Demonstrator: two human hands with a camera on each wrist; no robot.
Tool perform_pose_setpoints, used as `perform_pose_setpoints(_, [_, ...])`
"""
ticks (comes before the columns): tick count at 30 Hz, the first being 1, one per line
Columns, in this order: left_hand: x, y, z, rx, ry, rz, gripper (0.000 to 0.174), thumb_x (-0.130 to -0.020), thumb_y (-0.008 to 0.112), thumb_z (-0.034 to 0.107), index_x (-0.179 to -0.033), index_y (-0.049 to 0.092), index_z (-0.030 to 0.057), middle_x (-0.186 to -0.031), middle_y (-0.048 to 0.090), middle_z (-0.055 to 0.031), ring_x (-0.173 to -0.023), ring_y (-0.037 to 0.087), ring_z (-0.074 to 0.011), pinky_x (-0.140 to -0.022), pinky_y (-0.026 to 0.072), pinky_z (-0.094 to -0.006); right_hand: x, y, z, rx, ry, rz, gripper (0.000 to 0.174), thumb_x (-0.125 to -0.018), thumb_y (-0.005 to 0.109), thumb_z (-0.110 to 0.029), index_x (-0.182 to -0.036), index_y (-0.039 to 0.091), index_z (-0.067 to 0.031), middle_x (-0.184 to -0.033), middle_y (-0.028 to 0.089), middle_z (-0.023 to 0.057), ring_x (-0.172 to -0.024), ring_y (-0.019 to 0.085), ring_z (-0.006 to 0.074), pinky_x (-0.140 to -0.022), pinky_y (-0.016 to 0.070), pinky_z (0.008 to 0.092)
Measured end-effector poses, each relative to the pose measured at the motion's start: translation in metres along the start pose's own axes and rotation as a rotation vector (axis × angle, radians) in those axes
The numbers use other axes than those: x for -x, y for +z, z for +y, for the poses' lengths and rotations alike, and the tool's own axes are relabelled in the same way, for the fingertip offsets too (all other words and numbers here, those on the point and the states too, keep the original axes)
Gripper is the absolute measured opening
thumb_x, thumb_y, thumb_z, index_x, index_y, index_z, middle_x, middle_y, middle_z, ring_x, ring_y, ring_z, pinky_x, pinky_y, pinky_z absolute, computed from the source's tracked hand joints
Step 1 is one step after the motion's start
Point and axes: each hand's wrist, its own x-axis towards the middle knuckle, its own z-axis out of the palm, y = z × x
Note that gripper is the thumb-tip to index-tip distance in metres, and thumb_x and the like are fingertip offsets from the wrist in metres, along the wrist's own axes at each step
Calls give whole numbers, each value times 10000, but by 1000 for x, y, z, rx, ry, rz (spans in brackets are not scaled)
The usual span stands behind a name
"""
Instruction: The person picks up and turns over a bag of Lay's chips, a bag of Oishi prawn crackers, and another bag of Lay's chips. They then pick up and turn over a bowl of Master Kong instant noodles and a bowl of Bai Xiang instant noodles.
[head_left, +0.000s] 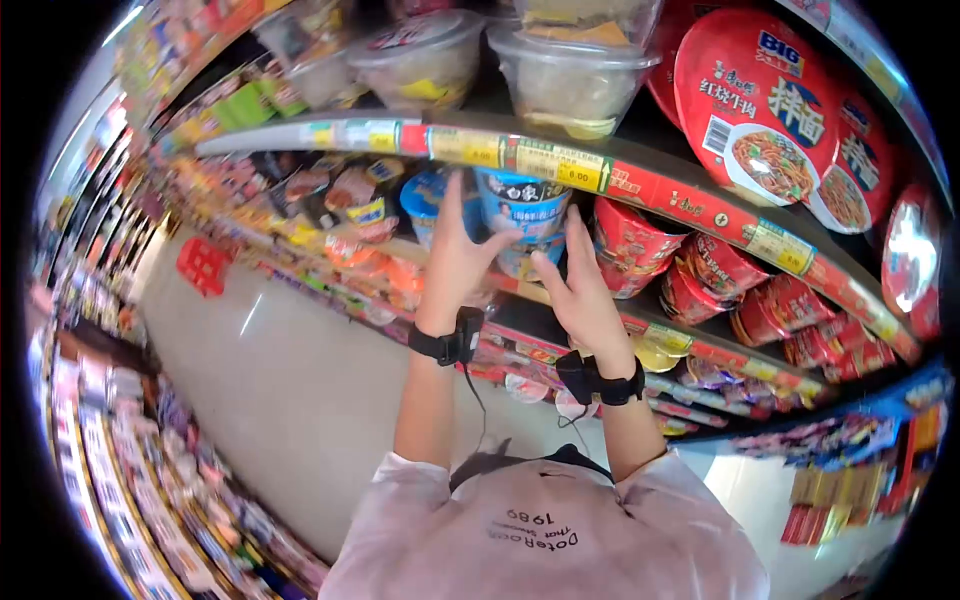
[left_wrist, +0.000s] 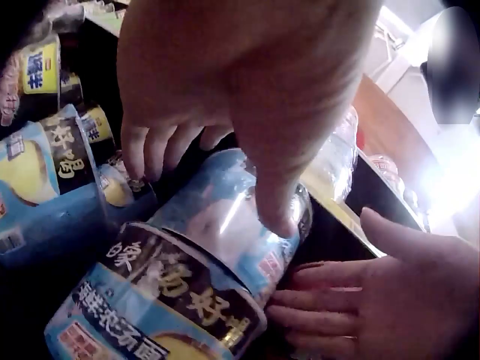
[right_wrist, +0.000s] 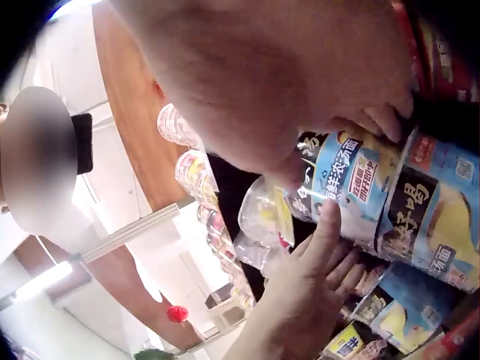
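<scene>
Two blue instant noodle cups, an upper cup (head_left: 522,205) and a lower cup (head_left: 532,258), stand stacked on the shelf between both hands. My left hand (head_left: 457,255) is along their left side, fingers straight and pointing into the shelf. In the right wrist view its thumb overlaps one cup's printed wall (right_wrist: 341,176). On the other side, my right hand (head_left: 587,295) reaches in with extended fingers close beside the cups. The left wrist view shows this right hand (left_wrist: 375,304) flat, fingertips right at the cup's side. Another blue cup (head_left: 423,203) stands left of the stack.
Red noodle cups (head_left: 632,245) fill the shelf to the right. Above the hands runs a shelf edge (head_left: 470,147) with price tags, and clear-lidded bowls (head_left: 420,60) and large red bowls (head_left: 755,110) stand over it. A red basket (head_left: 204,267) is on the aisle floor (head_left: 290,370).
</scene>
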Motion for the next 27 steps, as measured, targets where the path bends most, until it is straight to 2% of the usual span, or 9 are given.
perform_pose_setpoints(3, [-18,-3,-14,195,-6,-175,1089,-731,889,138,-1565,204,-11,-1494,459,-234,-1364,474,-321,-1118,389,-398,-15,25,17,-84,114,190,711,-995,611,-260,-1514,267,83,-1472,428,309,-1385,420,418,-1133,352,442])
perform_pose_setpoints(6, [-21,-9,-9,236,-97,-281,1120,-715,893,127,-1568,182,-14,-1447,496,-236,-1323,513,-316,-1082,423,-396,-23,37,1,76,86,228,686,-1029,579,-246,-1539,250,76,-1494,448,230,-1384,439,289,-1154,327,378])
perform_pose_setpoints(7, [-20,-7,-13,191,-60,-244,1135,-695,906,152,-1560,192,-18,-1387,544,-246,-1277,552,-336,-1045,454,-410,-24,44,0,83,28,309,637,-996,611,-245,-1482,326,54,-1375,513,286,-1287,509,394,-1075,402,442])
perform_pose_setpoints(10, [-15,-11,-6,232,-6,-177,1128,-676,918,180,-1545,229,-23,-1321,588,-253,-1209,594,-364,-1000,486,-424,-20,50,-20,10,54,319,617,-998,607,-211,-1484,330,48,-1368,522,268,-1275,519,368,-1074,405,429])
perform_pose_setpoints(13, [-13,-21,2,333,29,-203,1099,-673,918,177,-1535,264,-18,-1365,555,-247,-1231,576,-358,-1024,471,-420,-12,48,-28,-20,139,242,639,-1033,562,-185,-1551,259,32,-1503,447,183,-1380,435,251,-1150,325,370])
perform_pose_setpoints(16, [-1,-19,-5,325,43,-153,1080,-670,918,178,-1523,285,-18,-1397,527,-248,-1250,560,-352,-1048,457,-410,0,51,-30,-90,69,276,633,-1007,593,-153,-1530,283,24,-1409,520,204,-1287,518,264,-1079,408,390])
perform_pose_setpoints(19, [12,-28,3,458,-5,-190,1063,-668,908,96,-1515,275,-10,-1430,487,-206,-1296,521,-305,-1080,438,-403,20,51,-39,-343,115,258,687,-1015,575,-112,-1580,200,0,-1484,461,170,-1292,513,218,-1078,416,364])
perform_pose_setpoints(23, [34,-38,9,565,-193,-265,1098,-665,900,8,-1521,213,25,-1441,456,-162,-1314,492,-277,-1047,477,-396,46,31,-64,-304,299,81,713,-1024,563,-93,-1600,150,-21,-1585,315,150,-1310,519,231,-1101,409,358])
perform_pose_setpoints(27, [63,-40,12,357,-167,-280,1085,-678,889,-32,-1508,193,30,-1428,451,-158,-1301,499,-264,-990,543,-388,75,28,-49,-404,218,162,632,-1061,519,-226,-1585,231,-22,-1557,383,138,-1394,413,218,-1145,345,375])
